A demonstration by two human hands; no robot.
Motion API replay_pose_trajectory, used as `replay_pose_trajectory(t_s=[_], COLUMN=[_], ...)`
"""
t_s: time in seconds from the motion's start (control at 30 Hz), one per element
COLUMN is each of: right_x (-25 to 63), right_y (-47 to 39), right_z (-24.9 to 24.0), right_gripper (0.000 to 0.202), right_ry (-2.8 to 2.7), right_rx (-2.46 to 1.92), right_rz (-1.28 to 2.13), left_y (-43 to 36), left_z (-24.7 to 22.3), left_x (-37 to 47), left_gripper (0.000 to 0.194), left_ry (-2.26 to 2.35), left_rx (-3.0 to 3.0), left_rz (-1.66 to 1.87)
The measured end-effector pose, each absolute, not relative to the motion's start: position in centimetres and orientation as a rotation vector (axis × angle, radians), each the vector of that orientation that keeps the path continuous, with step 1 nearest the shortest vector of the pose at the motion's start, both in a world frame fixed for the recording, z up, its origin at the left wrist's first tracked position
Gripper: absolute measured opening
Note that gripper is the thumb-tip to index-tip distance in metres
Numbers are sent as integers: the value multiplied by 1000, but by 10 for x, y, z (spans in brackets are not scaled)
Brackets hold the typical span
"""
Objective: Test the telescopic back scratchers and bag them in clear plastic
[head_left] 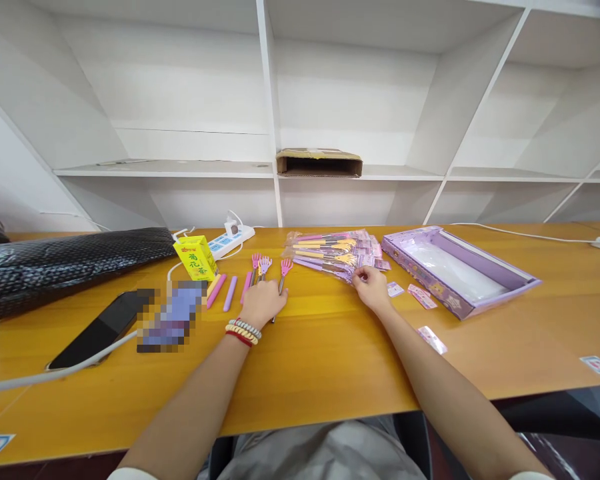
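My left hand [265,303], wearing bracelets, is curled palm-down over small claw-headed back scratchers. A purple-clawed back scratcher [265,265] runs down beneath its fingers, which are mostly hidden. Beside the thumb lies a pink-clawed back scratcher [286,268], its metal rod passing next to the hand. Another pink claw [255,260] shows at the left. My right hand [371,287] is pinched at the near right edge of a pile of plastic-wrapped back scratchers [325,250] in pink, yellow and purple; its fingers touch the clear wrapper [347,275].
Loose pink and purple handles [231,293] lie left of my left hand. Farther left are a yellow drink carton [196,259], a power strip [233,241], a black phone [97,327] and a blurred-out item [174,317]. Rightward lie small cards [422,297] and an open purple box [460,270].
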State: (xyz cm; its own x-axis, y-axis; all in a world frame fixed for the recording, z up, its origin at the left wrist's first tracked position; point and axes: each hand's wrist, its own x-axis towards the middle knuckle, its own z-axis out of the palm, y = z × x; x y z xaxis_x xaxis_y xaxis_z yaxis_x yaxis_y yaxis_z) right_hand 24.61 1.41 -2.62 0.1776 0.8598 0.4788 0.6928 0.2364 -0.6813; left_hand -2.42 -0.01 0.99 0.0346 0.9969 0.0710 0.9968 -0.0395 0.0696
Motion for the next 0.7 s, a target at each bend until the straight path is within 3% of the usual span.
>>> replay_pose_trajectory(t_s=[0.7], right_x=[234], right_y=[1], right_z=[-21], right_gripper=[11], right_ry=[-1835], right_rx=[-1333], right_rz=[431], left_y=[-10], left_z=[7], left_x=[-11], left_gripper=[43], left_ry=[2048], left_rx=[2424], left_rz=[-6])
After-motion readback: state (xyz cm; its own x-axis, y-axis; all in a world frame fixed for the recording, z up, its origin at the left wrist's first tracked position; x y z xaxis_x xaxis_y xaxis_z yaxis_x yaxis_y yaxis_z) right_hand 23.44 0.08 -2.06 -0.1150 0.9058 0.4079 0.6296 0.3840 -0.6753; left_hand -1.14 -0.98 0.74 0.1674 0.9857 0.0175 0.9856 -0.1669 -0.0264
